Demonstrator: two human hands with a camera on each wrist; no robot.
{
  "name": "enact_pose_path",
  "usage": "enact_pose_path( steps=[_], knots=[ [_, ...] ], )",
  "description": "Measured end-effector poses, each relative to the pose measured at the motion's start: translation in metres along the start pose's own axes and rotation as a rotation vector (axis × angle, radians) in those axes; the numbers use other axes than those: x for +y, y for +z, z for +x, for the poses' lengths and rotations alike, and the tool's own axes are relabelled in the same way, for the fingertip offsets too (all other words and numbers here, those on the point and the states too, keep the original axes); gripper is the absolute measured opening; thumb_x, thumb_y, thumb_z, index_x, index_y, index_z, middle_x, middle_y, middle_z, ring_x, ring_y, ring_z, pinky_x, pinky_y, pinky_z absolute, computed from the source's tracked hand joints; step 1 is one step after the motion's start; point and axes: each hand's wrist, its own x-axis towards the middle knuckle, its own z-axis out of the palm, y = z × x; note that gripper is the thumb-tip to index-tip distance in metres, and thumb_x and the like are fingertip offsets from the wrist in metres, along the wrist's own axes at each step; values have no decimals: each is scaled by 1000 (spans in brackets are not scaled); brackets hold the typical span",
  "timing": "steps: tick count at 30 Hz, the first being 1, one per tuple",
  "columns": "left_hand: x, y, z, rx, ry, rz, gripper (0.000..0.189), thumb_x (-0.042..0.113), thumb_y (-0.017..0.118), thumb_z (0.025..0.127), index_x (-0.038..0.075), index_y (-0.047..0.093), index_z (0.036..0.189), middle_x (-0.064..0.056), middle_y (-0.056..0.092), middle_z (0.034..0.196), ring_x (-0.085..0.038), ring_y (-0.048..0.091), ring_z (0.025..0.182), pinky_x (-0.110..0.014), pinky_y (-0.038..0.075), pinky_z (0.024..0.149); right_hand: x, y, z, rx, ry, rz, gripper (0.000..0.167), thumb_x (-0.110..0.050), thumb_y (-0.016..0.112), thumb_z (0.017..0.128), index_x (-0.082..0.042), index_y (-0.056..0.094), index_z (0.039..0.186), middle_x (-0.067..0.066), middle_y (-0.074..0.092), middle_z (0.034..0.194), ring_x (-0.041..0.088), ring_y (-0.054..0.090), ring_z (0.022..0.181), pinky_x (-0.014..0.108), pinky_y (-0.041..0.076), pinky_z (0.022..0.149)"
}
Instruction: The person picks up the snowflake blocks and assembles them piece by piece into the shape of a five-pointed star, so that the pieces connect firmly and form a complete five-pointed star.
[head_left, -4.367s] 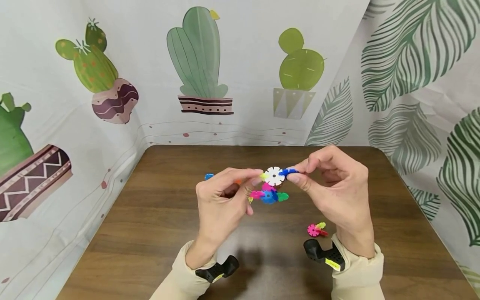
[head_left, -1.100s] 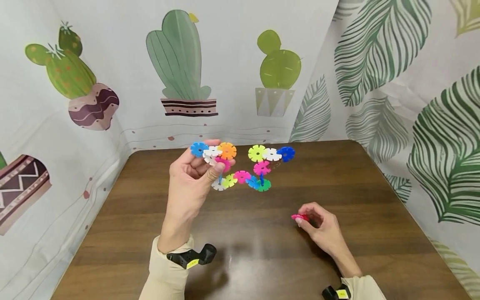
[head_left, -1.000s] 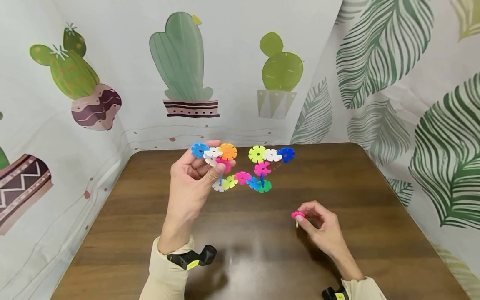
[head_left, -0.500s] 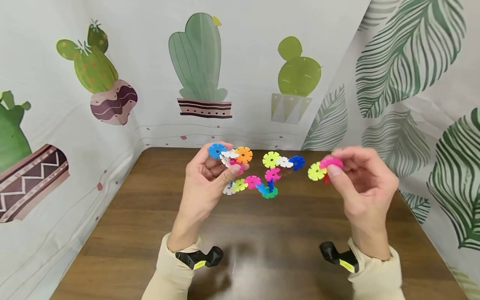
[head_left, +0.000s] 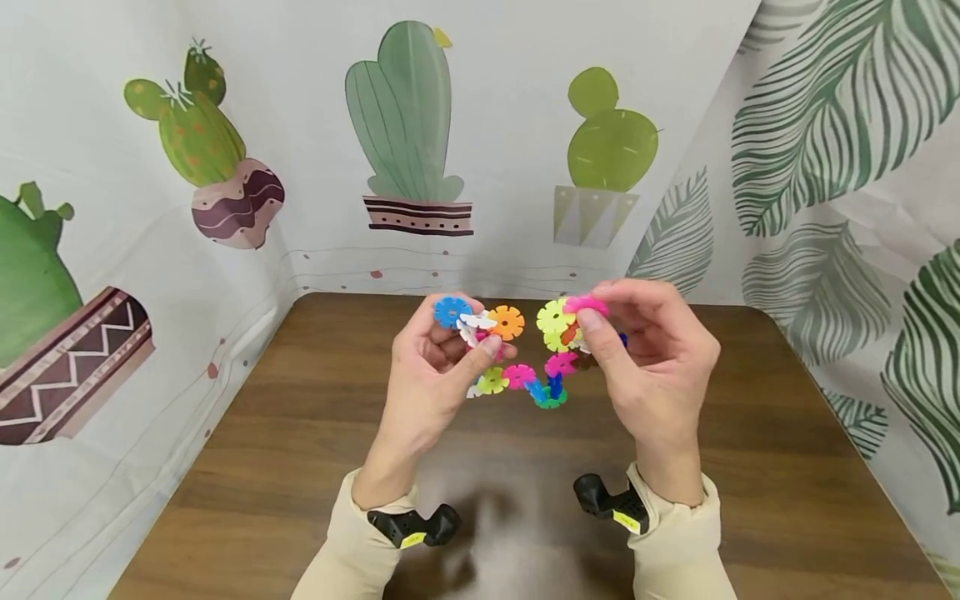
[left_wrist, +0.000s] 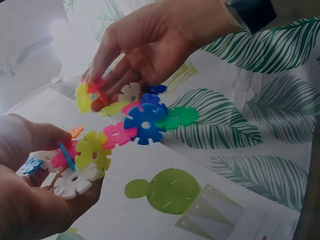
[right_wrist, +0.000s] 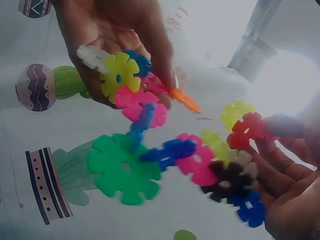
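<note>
Above the table, my left hand (head_left: 423,383) grips the left end of a chain of interlocking plastic snowflake discs (head_left: 519,377), thumb over a pink disc near the blue, white and orange ones. The chain dips to a green disc (right_wrist: 125,167) and rises again on the right. My right hand (head_left: 660,367) pinches a small cluster of pink, yellow-green and red snowflake discs (head_left: 555,317) between thumb and fingers. In the head view this cluster overlaps the chain's right end and partly hides its white and dark blue discs. A black disc (right_wrist: 227,181) shows there in the right wrist view.
Below the hands lies a brown wooden table (head_left: 300,467). A white cloth printed with cacti and leaves (head_left: 510,125) hangs behind and beside it. Both wrists wear black camera mounts (head_left: 611,504) at the cream sleeves.
My right hand left the chain, picked the small disc cluster off the table and brought it up and left to the chain's right end. My left hand keeps hold of the chain.
</note>
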Motion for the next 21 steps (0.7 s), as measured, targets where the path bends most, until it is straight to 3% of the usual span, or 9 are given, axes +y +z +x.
enact_pose_path(
  steps=[5, 12, 21],
  knots=[
    [-2, 7, -1, -28, 32, 0, 35, -5, 74, 96, -4, 55, 125, -4, 76, 101, -18, 83, 85, -42, 68, 85, 1, -2, -1, -44, 14, -85, 23, 4, 80, 91, 17, 70, 106, 5, 81, 98, 15, 81, 88, 20, 63, 68],
    [-2, 9, -3, -48, 77, 8, 34, -4, 75, 96, -5, 55, 123, -5, 76, 99, -18, 82, 84, -42, 68, 83, 1, 0, -2, -59, 25, -100, 19, 13, 76, 89, 17, 70, 106, 2, 80, 100, 13, 82, 88, 21, 64, 72],
    [-3, 7, -4, -42, 100, 26, 32, -3, 75, 96, -4, 57, 122, -5, 77, 96, -19, 83, 84, -43, 68, 82, 3, 0, -3, -80, 5, -133, 18, 8, 78, 90, 16, 71, 105, 0, 80, 99, 11, 82, 86, 20, 64, 70]
  ],
)
